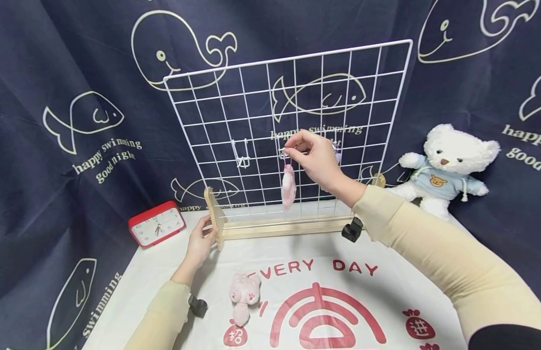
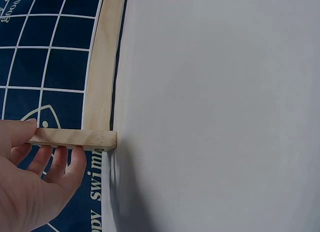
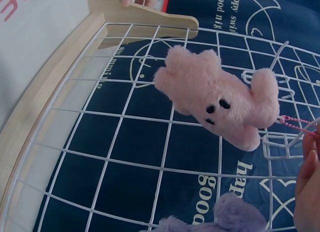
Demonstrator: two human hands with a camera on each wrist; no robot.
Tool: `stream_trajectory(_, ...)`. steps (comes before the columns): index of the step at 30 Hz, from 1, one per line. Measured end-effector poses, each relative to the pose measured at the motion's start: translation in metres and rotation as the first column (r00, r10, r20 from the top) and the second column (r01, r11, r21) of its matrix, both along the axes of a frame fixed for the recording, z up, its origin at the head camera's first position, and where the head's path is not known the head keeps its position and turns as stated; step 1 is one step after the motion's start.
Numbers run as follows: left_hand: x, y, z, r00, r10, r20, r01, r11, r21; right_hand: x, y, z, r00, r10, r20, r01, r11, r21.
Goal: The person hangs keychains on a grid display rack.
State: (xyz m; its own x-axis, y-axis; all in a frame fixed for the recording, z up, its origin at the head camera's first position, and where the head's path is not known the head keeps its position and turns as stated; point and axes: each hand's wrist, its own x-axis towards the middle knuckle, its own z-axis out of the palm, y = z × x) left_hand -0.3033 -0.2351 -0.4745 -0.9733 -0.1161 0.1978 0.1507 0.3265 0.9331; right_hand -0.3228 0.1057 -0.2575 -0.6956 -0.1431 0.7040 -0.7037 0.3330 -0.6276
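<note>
My right hand (image 1: 320, 160) pinches the pink bead chain (image 3: 298, 123) of a pink plush keychain (image 3: 220, 99) in front of the white wire grid (image 1: 322, 92). The plush dangles below the fingertips, its small dark eyes and nose showing in the right wrist view. Right beside the chain is a white wire hook (image 3: 276, 147) on the grid; the chain overlaps the hook's area. On the left, my left hand (image 1: 201, 243) grips the wooden foot (image 2: 75, 138) of the grid stand, thumb on one side and fingers on the other.
Another pink plush (image 1: 243, 297) lies on the white tablecloth (image 1: 187, 272). A purple plush (image 3: 232, 217) hangs on the grid to the right. More hooks (image 1: 241, 155) sit on the left part. A red clock (image 1: 157, 224) and a white teddy bear (image 1: 447, 160) flank the stand.
</note>
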Motion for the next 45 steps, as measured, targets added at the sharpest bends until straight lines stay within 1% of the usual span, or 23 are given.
stream_trajectory(6,0.0,0.0,0.001,1.0,0.001,0.006,-0.001,1.0,-0.014,-0.003,0.0,0.0,1.0,-0.022,-0.002,0.022,1.0,-0.007)
stream_trajectory(14,0.0,-0.001,0.001,1.0,0.004,0.008,-0.004,1.0,-0.019,-0.009,-0.004,-0.003,1.0,-0.018,0.006,0.018,1.0,0.013)
stream_trajectory(25,0.001,0.0,0.0,1.0,0.0,-0.022,0.0,1.0,0.003,-0.017,-0.005,-0.005,0.998,-0.059,0.002,0.059,0.997,0.048)
stream_trajectory(34,0.0,0.0,0.001,1.0,0.007,-0.003,-0.007,1.0,-0.005,-0.018,-0.005,-0.006,0.997,-0.074,-0.007,0.074,0.996,0.042)
stream_trajectory(41,0.0,0.0,0.0,1.0,0.007,0.002,-0.007,1.0,-0.014,-0.017,-0.003,-0.009,0.999,-0.05,-0.016,0.05,0.999,0.014)
stream_trajectory(45,0.0,0.0,0.0,1.0,0.005,-0.005,-0.005,1.0,-0.016,-0.014,-0.003,-0.011,0.998,-0.055,-0.016,0.055,0.998,0.009)
